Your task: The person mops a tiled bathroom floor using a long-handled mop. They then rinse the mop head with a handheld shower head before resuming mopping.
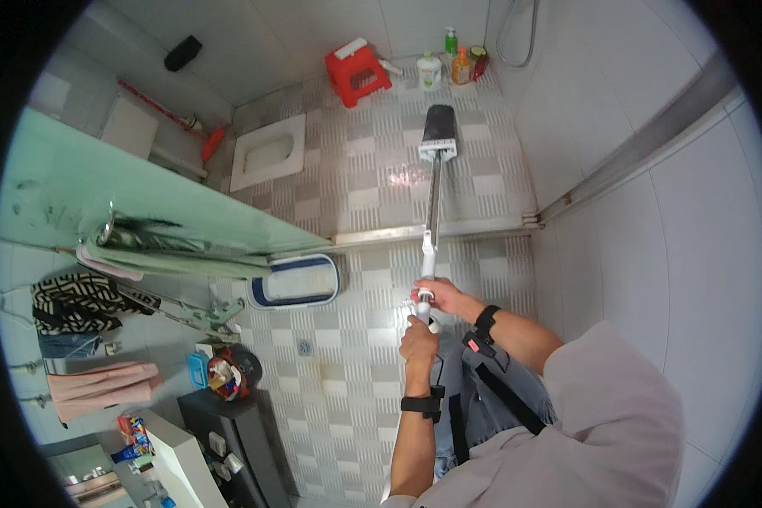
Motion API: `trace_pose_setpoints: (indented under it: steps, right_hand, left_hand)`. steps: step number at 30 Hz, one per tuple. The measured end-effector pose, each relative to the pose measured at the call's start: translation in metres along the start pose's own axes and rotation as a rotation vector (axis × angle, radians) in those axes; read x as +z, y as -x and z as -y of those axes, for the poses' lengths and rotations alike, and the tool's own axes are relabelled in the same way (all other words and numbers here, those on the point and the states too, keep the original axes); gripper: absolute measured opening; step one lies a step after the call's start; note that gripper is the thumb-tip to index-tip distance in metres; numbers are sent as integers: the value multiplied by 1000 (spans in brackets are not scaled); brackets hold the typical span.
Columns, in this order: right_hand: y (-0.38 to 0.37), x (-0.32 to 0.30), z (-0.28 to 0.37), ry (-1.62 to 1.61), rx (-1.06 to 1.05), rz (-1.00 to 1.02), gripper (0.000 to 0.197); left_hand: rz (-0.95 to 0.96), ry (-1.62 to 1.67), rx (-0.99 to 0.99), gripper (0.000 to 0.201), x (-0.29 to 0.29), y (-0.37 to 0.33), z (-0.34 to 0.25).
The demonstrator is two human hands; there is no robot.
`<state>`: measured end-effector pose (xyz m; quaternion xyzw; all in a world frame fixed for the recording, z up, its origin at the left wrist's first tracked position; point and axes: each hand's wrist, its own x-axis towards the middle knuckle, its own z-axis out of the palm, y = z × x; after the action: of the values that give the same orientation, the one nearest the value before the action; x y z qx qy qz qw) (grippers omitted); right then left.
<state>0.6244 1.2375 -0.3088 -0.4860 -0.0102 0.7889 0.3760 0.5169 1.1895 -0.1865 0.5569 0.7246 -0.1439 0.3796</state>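
Note:
A flat mop [434, 199] with a metal pole and white grip reaches away from me. Its dark grey pad [439, 124] and white head rest on the patterned tile floor of the shower area, past the raised sill. My left hand [419, 339] is wrapped round the near end of the handle. Just beyond it, my right hand [445, 296] grips the white part of the same handle. Black straps circle both wrists. The handle's lowest end is partly hidden by my hands.
Left of the mop, a blue-and-white bucket [294, 282] stands beside the sill [381, 235]. Ahead are a squat toilet [267, 152], a red stool [357, 73] and several bottles [429, 71]. A green glass panel [161, 195] runs at left; a dark cabinet [233, 436] stands at lower left.

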Motion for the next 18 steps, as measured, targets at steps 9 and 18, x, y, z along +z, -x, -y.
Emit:
trace_pose_setpoints:
  steps: [9, 18]
  right_hand:
    - [-48, 15, 79, -351, -96, -83, 11]
    - [-139, -35, 248, -95, -191, -238, 10]
  left_hand:
    - [-3, 172, 162, 36, -34, 2, -7]
    - [-39, 348, 220, 21, -110, 126, -42]
